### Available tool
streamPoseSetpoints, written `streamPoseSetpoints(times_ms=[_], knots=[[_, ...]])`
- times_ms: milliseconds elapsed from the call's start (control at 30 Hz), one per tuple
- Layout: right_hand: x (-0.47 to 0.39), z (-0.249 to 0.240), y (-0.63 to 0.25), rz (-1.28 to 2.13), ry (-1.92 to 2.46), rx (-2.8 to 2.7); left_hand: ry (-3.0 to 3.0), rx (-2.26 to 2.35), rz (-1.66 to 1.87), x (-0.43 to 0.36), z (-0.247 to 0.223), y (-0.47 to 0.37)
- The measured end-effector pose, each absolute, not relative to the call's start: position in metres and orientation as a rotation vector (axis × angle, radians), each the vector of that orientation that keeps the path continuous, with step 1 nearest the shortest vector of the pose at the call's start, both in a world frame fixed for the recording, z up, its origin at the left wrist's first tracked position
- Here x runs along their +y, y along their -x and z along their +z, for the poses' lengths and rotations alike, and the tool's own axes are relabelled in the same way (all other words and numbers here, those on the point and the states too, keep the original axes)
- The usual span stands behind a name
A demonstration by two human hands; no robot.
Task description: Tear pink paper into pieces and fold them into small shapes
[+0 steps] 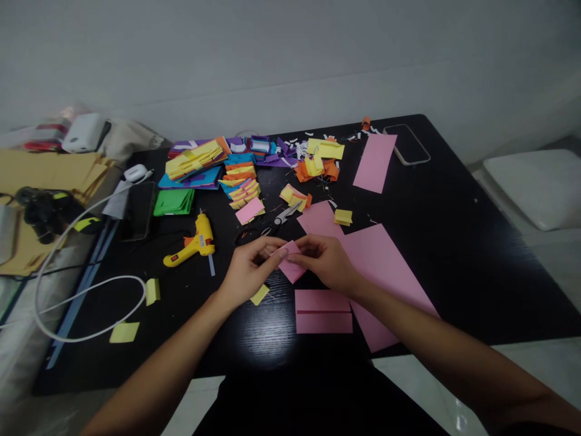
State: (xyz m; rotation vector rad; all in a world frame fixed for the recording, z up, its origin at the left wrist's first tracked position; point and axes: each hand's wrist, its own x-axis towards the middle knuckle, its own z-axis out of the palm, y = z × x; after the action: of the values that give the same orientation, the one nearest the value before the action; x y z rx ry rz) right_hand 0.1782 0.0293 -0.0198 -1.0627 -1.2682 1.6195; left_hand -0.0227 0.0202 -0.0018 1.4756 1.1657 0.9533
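Note:
Between my two hands is a small folded piece of pink paper (293, 271), held just above the black table. My left hand (249, 266) pinches its left side, thumb on top. My right hand (327, 259) grips the upper right side with thumb and fingers. Just below lies a pink sheet folded with a slit across its middle (323, 323). A large pink sheet (390, 272) extends under my right forearm, and another pink piece (321, 217) lies behind the right hand. Scissors (287, 214) rest beyond my hands, their handles partly hidden. A yellow scrap (260, 295) sits below the left hand.
A yellow glue gun (200, 239) lies left of my hands, near a white cable (136, 278). Folded coloured papers (242, 181) and a green stack (174, 202) stand at the back left. Paper scraps (318, 168), a pink sheet (376, 162) and a phone-shaped frame (411, 145) lie farther back.

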Motion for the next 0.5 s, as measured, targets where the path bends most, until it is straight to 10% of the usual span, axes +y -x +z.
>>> streamPoseSetpoints(times_ms=[500], knots=[[0.0303,-0.0202,-0.1798,1.581,1.156,-1.373,-1.413,1.235,1.054,0.0229,0.0008,0.0251]])
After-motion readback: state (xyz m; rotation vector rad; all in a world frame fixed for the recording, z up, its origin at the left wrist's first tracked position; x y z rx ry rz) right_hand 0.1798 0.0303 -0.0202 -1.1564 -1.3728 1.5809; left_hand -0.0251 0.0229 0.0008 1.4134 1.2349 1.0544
